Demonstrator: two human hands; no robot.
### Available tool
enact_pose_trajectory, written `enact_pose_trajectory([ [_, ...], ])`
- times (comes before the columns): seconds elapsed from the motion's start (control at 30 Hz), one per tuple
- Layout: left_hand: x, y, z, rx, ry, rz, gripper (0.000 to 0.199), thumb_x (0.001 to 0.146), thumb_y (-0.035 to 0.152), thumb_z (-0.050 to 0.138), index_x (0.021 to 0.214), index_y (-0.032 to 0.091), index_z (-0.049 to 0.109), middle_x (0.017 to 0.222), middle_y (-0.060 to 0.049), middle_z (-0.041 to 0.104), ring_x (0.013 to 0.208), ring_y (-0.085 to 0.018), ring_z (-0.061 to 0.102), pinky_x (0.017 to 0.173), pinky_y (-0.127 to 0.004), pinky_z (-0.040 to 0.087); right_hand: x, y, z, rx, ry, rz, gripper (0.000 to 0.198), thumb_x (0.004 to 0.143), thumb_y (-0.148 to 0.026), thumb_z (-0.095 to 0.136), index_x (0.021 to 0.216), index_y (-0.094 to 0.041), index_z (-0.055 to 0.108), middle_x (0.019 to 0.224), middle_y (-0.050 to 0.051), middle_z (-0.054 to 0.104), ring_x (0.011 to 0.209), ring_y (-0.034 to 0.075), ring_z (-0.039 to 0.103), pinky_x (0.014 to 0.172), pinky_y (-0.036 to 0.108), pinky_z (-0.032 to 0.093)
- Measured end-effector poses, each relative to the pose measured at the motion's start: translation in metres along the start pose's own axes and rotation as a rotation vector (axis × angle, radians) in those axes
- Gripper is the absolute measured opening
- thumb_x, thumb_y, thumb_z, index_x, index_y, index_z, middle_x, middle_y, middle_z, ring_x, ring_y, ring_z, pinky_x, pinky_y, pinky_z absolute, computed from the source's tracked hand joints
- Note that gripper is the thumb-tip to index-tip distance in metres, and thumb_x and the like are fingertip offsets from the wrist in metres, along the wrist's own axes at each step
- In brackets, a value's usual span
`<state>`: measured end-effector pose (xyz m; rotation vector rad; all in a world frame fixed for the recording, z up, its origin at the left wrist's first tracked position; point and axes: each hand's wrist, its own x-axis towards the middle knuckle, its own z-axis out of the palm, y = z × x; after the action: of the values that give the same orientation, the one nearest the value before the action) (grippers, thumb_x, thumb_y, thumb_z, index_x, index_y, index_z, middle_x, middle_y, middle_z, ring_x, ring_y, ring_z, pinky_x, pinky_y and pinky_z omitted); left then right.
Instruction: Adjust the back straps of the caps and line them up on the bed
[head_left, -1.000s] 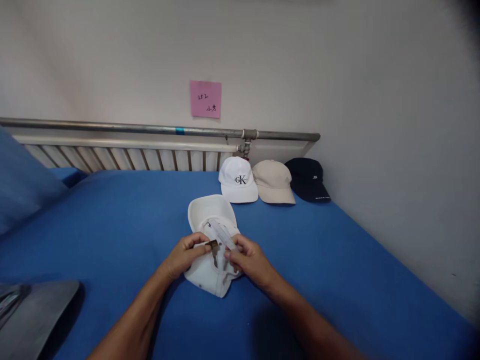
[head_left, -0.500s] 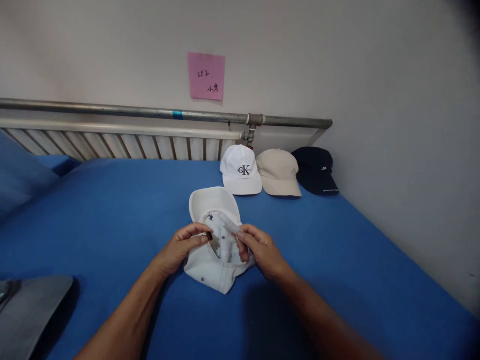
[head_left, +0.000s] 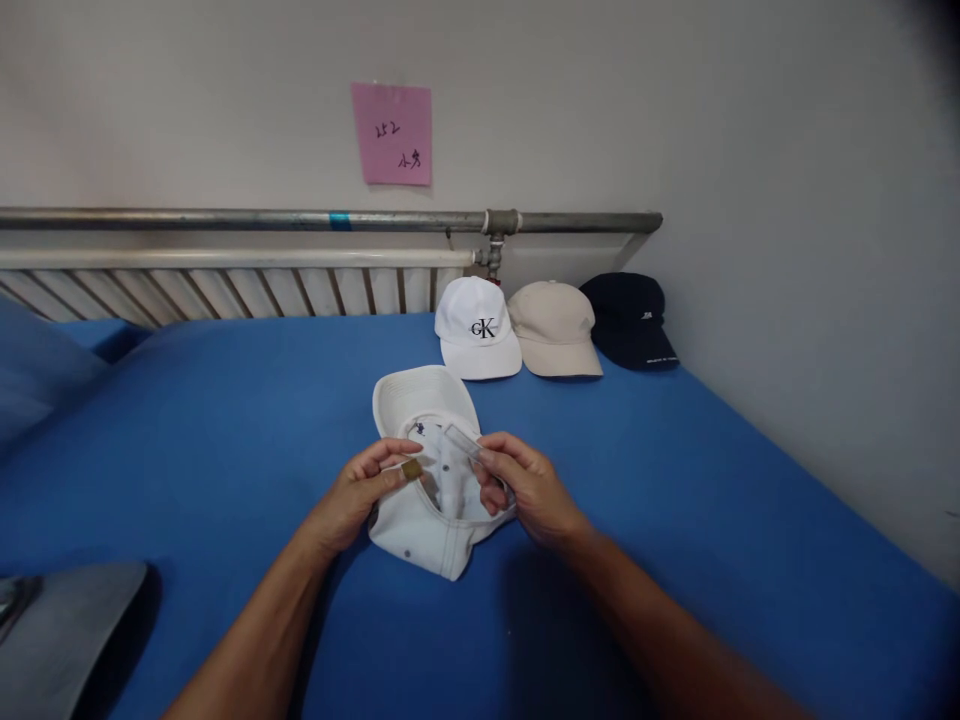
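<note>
A pale, almost white baseball cap (head_left: pixel 431 545) lies upside down on the blue bedding, its brim pointing away from me and its inside showing. At its left edge my left hand (head_left: pixel 364 490) is closed, thumb and fingers pinching a small brass-coloured buckle (head_left: pixel 412 469). Across the opening, my right hand (head_left: pixel 529 490) pinches the cap's pale strap (head_left: pixel 463 442), whose free end sticks out up and to the left. Strap end and buckle are apart from each other.
Against the wall stand a white cap (head_left: pixel 480 330), a beige cap (head_left: pixel 555 330) and a black cap (head_left: pixel 628 320). A grey cap-like thing (head_left: pixel 82 620) is partly in view at lower left. Behind the blue bed (head_left: pixel 210 420) run a metal pipe (head_left: pixel 247 220) and a radiator (head_left: pixel 225 285).
The buckle in my left hand has turned, from a dark edge to its brass-coloured face. My right hand still holds the strap. The whole view has shifted slightly.
</note>
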<state>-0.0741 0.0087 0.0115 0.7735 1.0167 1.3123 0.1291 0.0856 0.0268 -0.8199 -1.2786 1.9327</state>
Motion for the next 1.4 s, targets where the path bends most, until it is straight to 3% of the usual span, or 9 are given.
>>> enact_pose_trajectory([
  [0.1, 0.000, -0.002, -0.003, 0.026, 0.014, -0.025, 0.026, 0.067, 0.031, 0.081, 0.089, 0.020, 0.070, 0.084, -0.001, 0.074, 0.072, -0.012, 0.067, 0.069, -0.021, 0.048, 0.000, -0.001, -0.003, 0.011, -0.023, 0.003, 0.022, 0.073, -0.036, 0.068, 0.078, -0.017, 0.058, 0.057, -0.003, 0.058, 0.043, 0.008, 0.052, 0.043, 0.021, 0.040],
  [0.27, 0.001, -0.004, -0.007, 0.112, 0.015, -0.022, 0.022, 0.072, 0.031, 0.078, 0.091, 0.021, 0.072, 0.087, 0.001, 0.073, 0.077, -0.010, 0.065, 0.074, -0.020, 0.047, -0.001, -0.004, 0.002, 0.083, -0.038, 0.097, 0.027, 0.069, -0.032, 0.070, 0.088, -0.019, 0.057, 0.067, -0.004, 0.061, 0.036, 0.003, 0.037, 0.034, 0.018, 0.029],
  [0.57, -0.001, -0.002, -0.006, 0.098, 0.011, -0.063, 0.025, 0.067, 0.029, 0.082, 0.089, 0.022, 0.074, 0.083, 0.001, 0.074, 0.075, -0.010, 0.064, 0.071, -0.018, 0.046, 0.002, 0.001, 0.006, -0.014, -0.090, 0.271, 0.025, 0.069, -0.036, 0.069, 0.082, -0.018, 0.057, 0.047, -0.011, 0.040, 0.032, 0.001, 0.023, 0.031, 0.016, 0.017],
  [0.87, -0.001, 0.006, -0.002, 0.073, -0.026, -0.135, 0.029, 0.059, 0.032, 0.085, 0.083, 0.018, 0.076, 0.076, -0.002, 0.075, 0.067, -0.012, 0.066, 0.067, -0.020, 0.047, 0.006, 0.001, 0.005, 0.039, -0.242, 0.393, 0.022, 0.070, -0.031, 0.070, 0.079, -0.018, 0.054, 0.047, -0.012, 0.033, 0.035, 0.001, 0.020, 0.033, 0.015, 0.016],
  [1.4, -0.002, 0.006, -0.001, 0.068, -0.041, -0.106, 0.025, 0.063, 0.030, 0.083, 0.083, 0.017, 0.076, 0.080, -0.004, 0.075, 0.070, -0.013, 0.066, 0.071, -0.022, 0.048, 0.005, 0.000, 0.006, 0.031, -0.265, 0.430, 0.020, 0.071, -0.029, 0.069, 0.079, -0.017, 0.054, 0.049, -0.012, 0.035, 0.035, 0.001, 0.021, 0.033, 0.015, 0.018],
])
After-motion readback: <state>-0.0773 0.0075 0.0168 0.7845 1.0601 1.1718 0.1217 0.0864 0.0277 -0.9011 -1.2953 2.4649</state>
